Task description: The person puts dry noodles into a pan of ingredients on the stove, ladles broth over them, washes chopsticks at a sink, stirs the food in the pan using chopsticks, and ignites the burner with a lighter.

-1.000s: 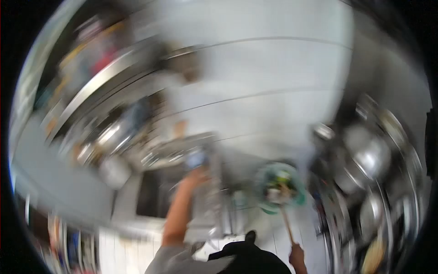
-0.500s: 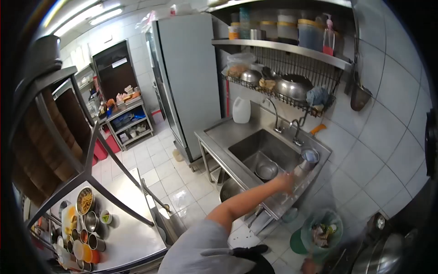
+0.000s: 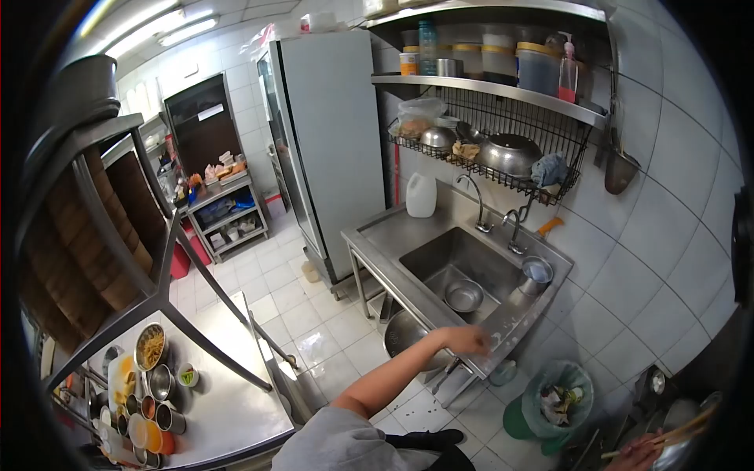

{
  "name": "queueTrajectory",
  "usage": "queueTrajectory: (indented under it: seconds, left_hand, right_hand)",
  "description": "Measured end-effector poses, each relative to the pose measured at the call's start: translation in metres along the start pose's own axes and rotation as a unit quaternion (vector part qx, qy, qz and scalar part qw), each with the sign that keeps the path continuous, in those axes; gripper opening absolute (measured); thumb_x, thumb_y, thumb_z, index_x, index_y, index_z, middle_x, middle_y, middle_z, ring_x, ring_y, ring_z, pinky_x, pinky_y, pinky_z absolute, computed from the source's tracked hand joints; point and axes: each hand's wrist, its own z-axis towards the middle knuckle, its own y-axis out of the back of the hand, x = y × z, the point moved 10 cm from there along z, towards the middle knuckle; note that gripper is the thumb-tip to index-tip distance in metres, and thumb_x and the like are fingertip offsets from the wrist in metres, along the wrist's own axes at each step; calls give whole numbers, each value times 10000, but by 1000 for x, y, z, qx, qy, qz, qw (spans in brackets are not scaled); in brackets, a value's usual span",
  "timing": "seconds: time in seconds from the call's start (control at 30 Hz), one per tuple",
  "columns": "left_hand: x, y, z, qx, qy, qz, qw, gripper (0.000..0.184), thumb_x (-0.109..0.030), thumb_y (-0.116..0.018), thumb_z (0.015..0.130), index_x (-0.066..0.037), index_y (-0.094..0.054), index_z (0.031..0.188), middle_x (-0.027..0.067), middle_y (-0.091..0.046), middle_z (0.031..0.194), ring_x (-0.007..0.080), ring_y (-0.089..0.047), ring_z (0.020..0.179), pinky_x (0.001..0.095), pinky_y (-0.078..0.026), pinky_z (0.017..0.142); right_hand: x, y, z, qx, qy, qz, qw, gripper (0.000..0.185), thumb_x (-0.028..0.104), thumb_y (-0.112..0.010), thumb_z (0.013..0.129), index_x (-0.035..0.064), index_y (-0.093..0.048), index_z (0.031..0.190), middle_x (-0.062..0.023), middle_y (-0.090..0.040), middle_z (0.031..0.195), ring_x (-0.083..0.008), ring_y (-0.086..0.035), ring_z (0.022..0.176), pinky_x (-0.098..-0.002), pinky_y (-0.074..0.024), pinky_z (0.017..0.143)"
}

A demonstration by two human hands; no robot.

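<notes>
Wooden sticks (image 3: 682, 433) in hand (image 3: 639, 452), tub label (image 3: 409, 63) unreadable

a plain grey shirt (image 3: 338, 441) spreads across the bottom middle of the frame, its short sleeve (image 3: 351, 398) leaving the forearm (image 3: 400, 377) bare. beside it show black cloth (image 3: 455, 460) and a dark shoe (image 3: 438, 439).

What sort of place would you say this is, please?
Probably a working restaurant kitchen: a steel sink with two taps, a rack of bowls above it, and a counter with small pots of food.
</notes>
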Motion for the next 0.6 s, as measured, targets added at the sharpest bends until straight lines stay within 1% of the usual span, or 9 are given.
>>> queueTrajectory:
  seconds: [0.13, 0.17, 0.2, 0.23, 0.3, 0.37, 0.4, 0.53, 0.6]
  left_hand:
    - [52, 25, 25, -155, 115, -288, 938, 553, -465, -607, 912, 19, -646, 1177, 229, -647, 1167, 356, -628, 1051, 404, -487, 928]
    - [59, 17, 28, -149, 135, -205, 958, 564, -477, -589, 922, 13, -639, 1195, 219, -636, 1190, 345, -621, 1069, 410, -493, 925]
    - [67, 2, 24, -136, 153, -120, 971, 574, -490, -570, 933, 7, -633, 1213, 210, -626, 1212, 333, -614, 1086, 416, -500, 922]
    - [70, -13, 29, -118, 157, -32, 980, 585, -503, -552, 944, 1, -626, 1231, 200, -616, 1234, 321, -607, 1103, 423, -506, 919]
    - [67, -87, 56, -7, 120, 154, 981, 606, -528, -514, 966, -11, -612, 1267, 182, -595, 1278, 298, -593, 1138, 436, -519, 913]
    - [90, -179, 66, 113, 234, -219, 940, 686, -590, -476, 959, -9, -544, 1316, 178, -561, 1342, 315, -571, 1202, 440, -488, 981]
    - [73, -213, 78, 151, 193, -268, 932, 669, -556, -462, 981, 1, -512, 1349, 176, -567, 1329, 297, -575, 1189, 435, -508, 943]
    - [-50, -316, 128, 295, 94, -388, 868, 546, -423, -420, 1038, 33, -499, 1329, 179, -607, 1260, 274, -605, 1134, 416, -524, 911]
    - [-81, -332, 159, 353, 17, -413, 839, 429, -338, -388, 1059, 13, -516, 1271, 170, -644, 1158, 271, -633, 1051, 406, -513, 905]
  right_hand:
    - [-278, -76, -78, 109, 355, -332, 867, 246, 119, -452, 927, -28, -532, 1108, -129, -557, 896, -265, -568, 711, -389, -467, 610]
    - [-336, -93, -103, 243, -7, -365, 899, 269, 151, -456, 946, -16, -532, 1144, -126, -566, 905, -244, -565, 697, -385, -462, 594]
    - [-380, -94, -189, 334, -375, -338, 796, 293, 183, -460, 966, -4, -533, 1180, -124, -575, 915, -222, -561, 683, -382, -457, 577]
    - [-375, -83, -220, 329, -460, -270, 780, 287, 149, -479, 945, -3, -532, 1183, -123, -584, 947, -224, -572, 739, -374, -468, 624]
    - [-330, -92, -250, 320, -443, -73, 834, 298, 80, -517, 904, -1, -531, 1191, -121, -601, 1012, -228, -593, 851, -358, -490, 717]
    - [-291, -117, -239, 321, -340, 20, 884, 336, 12, -555, 863, 1, -531, 1198, -119, -619, 1076, -231, -615, 963, -342, -511, 810]
    - [-210, -127, -197, 271, 90, -201, 937, 109, 10, -531, 908, 31, -603, 987, -45, -586, 899, -211, -589, 790, -363, -492, 630]
    - [-205, -117, -161, 157, -384, 127, 901, 272, 301, -487, 1032, 58, -568, 1124, -14, -529, 770, -96, -503, 660, -249, -417, 571]
    - [-171, -88, -130, 125, -409, 27, 904, 319, 344, -417, 1050, 71, -526, 1174, -49, -568, 797, -121, -535, 687, -306, -462, 623]
